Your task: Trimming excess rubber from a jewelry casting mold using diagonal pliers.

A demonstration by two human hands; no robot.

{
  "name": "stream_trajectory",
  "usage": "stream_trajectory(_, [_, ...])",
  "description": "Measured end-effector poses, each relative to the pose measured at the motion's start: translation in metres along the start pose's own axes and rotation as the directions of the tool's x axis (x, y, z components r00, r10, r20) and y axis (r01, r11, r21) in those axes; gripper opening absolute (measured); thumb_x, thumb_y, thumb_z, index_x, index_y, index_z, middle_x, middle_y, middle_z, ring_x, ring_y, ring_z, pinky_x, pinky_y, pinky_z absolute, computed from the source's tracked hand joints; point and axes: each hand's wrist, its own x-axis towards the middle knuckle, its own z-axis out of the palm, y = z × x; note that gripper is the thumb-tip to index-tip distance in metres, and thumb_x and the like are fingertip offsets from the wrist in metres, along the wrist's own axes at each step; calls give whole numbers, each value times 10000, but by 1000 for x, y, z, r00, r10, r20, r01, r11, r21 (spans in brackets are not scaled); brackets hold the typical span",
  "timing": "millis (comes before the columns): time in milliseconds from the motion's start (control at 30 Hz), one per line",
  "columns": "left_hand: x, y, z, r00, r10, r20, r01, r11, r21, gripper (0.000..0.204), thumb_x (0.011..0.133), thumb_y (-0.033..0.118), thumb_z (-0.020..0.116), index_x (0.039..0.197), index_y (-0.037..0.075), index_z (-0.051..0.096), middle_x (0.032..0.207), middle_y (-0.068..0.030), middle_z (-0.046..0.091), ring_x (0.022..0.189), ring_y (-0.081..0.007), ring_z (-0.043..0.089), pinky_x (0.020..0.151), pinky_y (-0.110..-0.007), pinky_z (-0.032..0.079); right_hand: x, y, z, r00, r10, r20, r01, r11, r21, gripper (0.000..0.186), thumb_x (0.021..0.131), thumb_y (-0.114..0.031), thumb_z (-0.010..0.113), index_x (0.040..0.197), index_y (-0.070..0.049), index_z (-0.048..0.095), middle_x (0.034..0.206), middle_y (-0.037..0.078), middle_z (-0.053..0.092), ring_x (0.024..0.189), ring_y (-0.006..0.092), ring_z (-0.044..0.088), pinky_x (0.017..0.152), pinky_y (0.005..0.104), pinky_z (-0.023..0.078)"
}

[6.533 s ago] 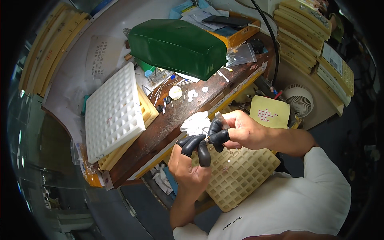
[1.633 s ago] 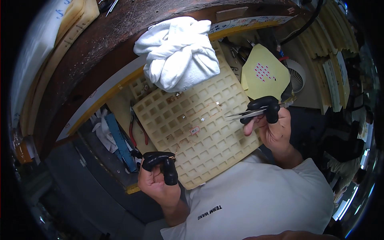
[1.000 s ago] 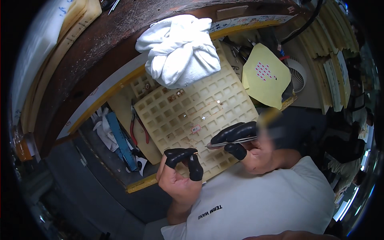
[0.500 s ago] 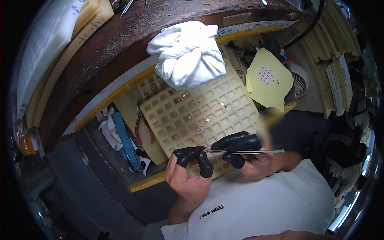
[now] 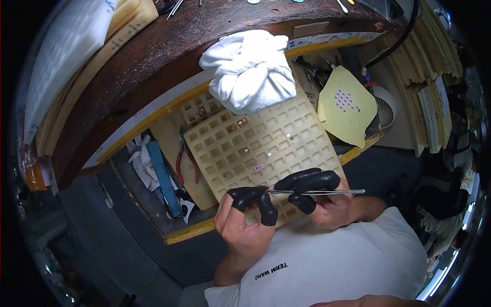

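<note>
My left hand point(image 5: 249, 212), in black finger cots, pinches thumb and forefinger together. What lies in the pinch is too small to make out. In my right hand point(image 5: 321, 197), also in black finger cots, is a pair of slim metal tweezers point(image 5: 340, 193). Their tips point left and meet the left fingertips. Both hands are over the near side of a cream tray point(image 5: 319, 145) of square pockets. Just beyond the left fingers lies a bit of fine gold chain point(image 5: 253, 181). Farther up the tray, a thin chain with white flower-shaped pieces point(image 5: 269, 154) is spread out.
A bundled white cloth point(image 5: 250, 71) covers the tray's far edge. Red-handled pliers point(image 5: 187, 165) and a blue box point(image 5: 162, 179) lie to the left. At the right are a yellow sheet with pink dots point(image 5: 348, 110) and a white round fan point(image 5: 384, 105). A dark wooden bench edge point(image 5: 153, 56) curves behind.
The view has shifted slightly, so the bench and tray appear a little farther right. Both hands keep their hold, with the tweezers still meeting the left fingertips.
</note>
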Motion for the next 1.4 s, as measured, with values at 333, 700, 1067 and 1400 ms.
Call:
stream_trajectory(333, [2, 4, -4, 999, -35, 36, 36, 999, -14, 122, 783, -101, 659, 899, -64, 665, 799, -105, 637, 678, -150, 581, 632, -254, 456, -11, 14, -10, 981, -31, 193, 45, 997, -69, 331, 770, 54, 780, 1065, 5, 639, 1056, 195, 736, 867, 284, 754, 691, 334, 603])
stream_trajectory(700, [5, 3, -3, 998, -51, 31, 52, 998, -28, 138, 749, -47, 710, 874, -21, 657, 739, -89, 576, 607, -209, 545, 571, -305, 447, 7, 9, -18, 925, -102, 365, 114, 993, -14, 236, 840, 14, 580, 1026, 118, 682, 1181, 294, 682, 1006, 382, 732, 839, 383, 603])
stream_trajectory(1067, [5, 2, -4, 996, -68, 57, 70, 997, -21, 123, 761, -75, 680, 877, -37, 664, 746, -89, 587, 631, -175, 549, 595, -282, 441, -6, 17, -23, 933, -94, 348, 133, 987, -90, 456, 618, 95, 655, 1067, 15, 655, 1231, 224, 684, 978, 309, 733, 732, 340, 602])
stream_trajectory(1400, [3, 0, -2, 998, -53, 41, 54, 998, -13, 154, 728, -48, 717, 868, -14, 663, 715, -79, 549, 603, -209, 534, 567, -311, 437, -7, 20, -21, 938, -128, 324, 159, 985, -73, 467, 618, 89, 665, 1078, 12, 647, 1183, 230, 701, 944, 315, 739, 701, 337, 599])
